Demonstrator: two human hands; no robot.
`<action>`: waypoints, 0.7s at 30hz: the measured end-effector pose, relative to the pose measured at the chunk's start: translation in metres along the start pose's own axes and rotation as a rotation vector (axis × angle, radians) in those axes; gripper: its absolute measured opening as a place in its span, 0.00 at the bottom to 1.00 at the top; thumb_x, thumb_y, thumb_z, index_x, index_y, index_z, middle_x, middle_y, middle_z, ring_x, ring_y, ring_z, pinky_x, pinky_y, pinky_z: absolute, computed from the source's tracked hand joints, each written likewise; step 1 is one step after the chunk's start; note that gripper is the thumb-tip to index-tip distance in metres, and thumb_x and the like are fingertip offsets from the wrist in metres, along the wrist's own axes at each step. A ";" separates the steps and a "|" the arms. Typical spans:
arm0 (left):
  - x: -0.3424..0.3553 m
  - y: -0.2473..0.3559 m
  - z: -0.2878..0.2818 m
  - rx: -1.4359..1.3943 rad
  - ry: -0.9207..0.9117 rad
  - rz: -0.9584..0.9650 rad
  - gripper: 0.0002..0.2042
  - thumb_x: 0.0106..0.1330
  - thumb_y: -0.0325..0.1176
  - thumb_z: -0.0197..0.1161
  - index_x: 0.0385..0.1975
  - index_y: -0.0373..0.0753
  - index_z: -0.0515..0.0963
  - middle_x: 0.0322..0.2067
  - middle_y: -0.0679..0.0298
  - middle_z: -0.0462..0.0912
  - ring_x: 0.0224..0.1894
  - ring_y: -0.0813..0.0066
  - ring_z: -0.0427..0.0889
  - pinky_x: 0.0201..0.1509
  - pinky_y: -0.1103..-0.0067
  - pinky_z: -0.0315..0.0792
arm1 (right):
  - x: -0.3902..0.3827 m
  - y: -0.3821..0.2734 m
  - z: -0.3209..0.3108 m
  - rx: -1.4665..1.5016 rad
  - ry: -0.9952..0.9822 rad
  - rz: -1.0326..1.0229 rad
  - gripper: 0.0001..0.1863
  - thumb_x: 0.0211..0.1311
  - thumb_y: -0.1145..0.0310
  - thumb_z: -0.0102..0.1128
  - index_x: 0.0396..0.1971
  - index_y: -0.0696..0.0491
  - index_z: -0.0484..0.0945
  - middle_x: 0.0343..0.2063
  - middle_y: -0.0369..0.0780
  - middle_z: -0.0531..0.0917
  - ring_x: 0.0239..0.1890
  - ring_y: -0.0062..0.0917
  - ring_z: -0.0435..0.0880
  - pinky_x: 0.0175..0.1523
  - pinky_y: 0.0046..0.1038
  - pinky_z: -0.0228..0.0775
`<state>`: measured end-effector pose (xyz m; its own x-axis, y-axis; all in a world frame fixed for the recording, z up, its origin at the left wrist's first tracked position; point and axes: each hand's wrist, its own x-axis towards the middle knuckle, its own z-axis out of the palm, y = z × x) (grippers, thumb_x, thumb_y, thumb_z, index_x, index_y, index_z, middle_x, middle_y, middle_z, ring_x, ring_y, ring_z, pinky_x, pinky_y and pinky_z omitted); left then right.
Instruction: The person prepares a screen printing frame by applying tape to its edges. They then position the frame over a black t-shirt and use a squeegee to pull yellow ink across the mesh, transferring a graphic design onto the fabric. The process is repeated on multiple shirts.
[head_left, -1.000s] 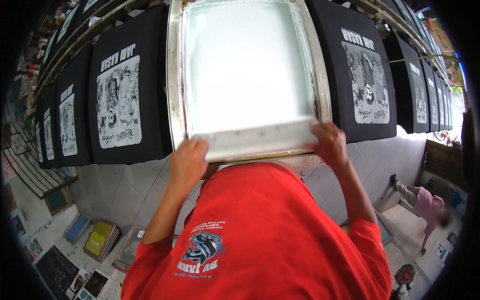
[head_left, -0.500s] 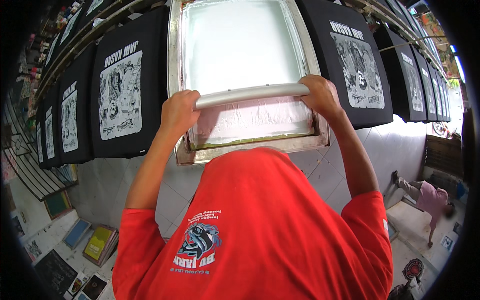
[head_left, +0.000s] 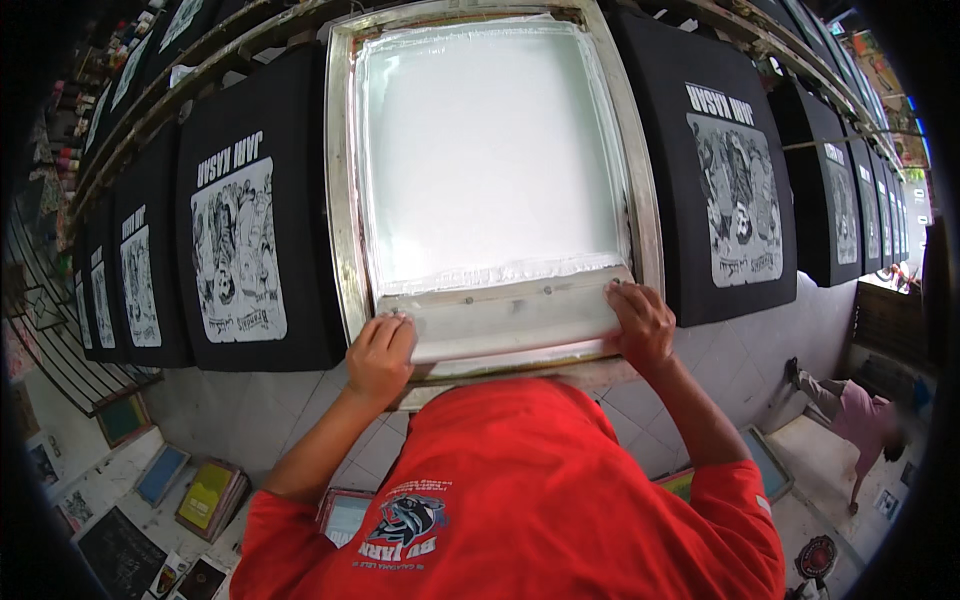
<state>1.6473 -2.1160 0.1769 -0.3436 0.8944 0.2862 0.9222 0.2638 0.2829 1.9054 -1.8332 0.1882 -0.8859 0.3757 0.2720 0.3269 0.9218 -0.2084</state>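
A wide squeegee with a pale metal holder (head_left: 505, 318) spans the near end of a silk-screen frame (head_left: 346, 210). My left hand (head_left: 381, 352) grips its left end, thumb and fingers closed around it. At its right end my right hand (head_left: 642, 325) holds it in the same way, a little farther from me. The holder is tilted back, its broad flat face showing. Along its far side lies a ridge of white ink (head_left: 490, 274). Beyond that, the screen mesh (head_left: 490, 150) is coated with a smooth white layer. The squeegee's blade edge is hidden.
Black printed T-shirts (head_left: 235, 245) stretch over boards on my left, with another black T-shirt (head_left: 738, 205) close on the right and several more farther along. Framed screens (head_left: 212, 497) lean at lower left. A person in pink (head_left: 862, 425) is far off at right.
Both hands have drawn the squeegee toward me, to the screen's near end, and its holder has tipped back. My torso has leaned back; the view has shifted slightly.
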 end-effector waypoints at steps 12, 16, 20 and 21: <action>0.191 -0.134 0.054 0.146 0.049 0.021 0.20 0.39 0.22 0.66 0.38 0.41 0.79 0.37 0.63 0.81 0.41 0.60 0.79 0.43 0.70 0.77 | 0.205 0.109 0.073 -0.031 0.095 -0.080 0.24 0.35 0.78 0.69 0.40 0.48 0.82 0.40 0.34 0.83 0.43 0.29 0.81 0.44 0.29 0.79; 0.255 -0.175 0.064 0.161 0.082 0.027 0.20 0.40 0.24 0.69 0.38 0.42 0.78 0.36 0.62 0.80 0.41 0.58 0.79 0.44 0.67 0.76 | 0.276 0.138 0.089 -0.012 0.115 -0.090 0.20 0.39 0.73 0.71 0.39 0.48 0.83 0.39 0.37 0.84 0.42 0.32 0.82 0.45 0.33 0.78; 0.333 -0.199 0.025 0.143 -0.136 -0.091 0.13 0.48 0.37 0.68 0.33 0.40 0.80 0.32 0.53 0.83 0.37 0.51 0.83 0.41 0.64 0.77 | 0.363 0.136 0.048 -0.126 -0.297 0.108 0.22 0.41 0.61 0.73 0.40 0.49 0.83 0.42 0.39 0.84 0.49 0.34 0.81 0.52 0.34 0.74; 0.343 -0.199 0.010 0.027 -0.139 -0.058 0.14 0.48 0.38 0.69 0.35 0.41 0.82 0.31 0.52 0.84 0.37 0.50 0.83 0.42 0.66 0.77 | 0.368 0.132 0.041 -0.148 -0.292 0.071 0.23 0.42 0.59 0.72 0.42 0.49 0.83 0.44 0.40 0.84 0.49 0.33 0.81 0.53 0.34 0.74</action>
<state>1.3474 -1.8582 0.2092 -0.3705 0.9182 0.1399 0.9064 0.3246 0.2702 1.6095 -1.5768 0.2224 -0.9090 0.4162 -0.0232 0.4167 0.9061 -0.0726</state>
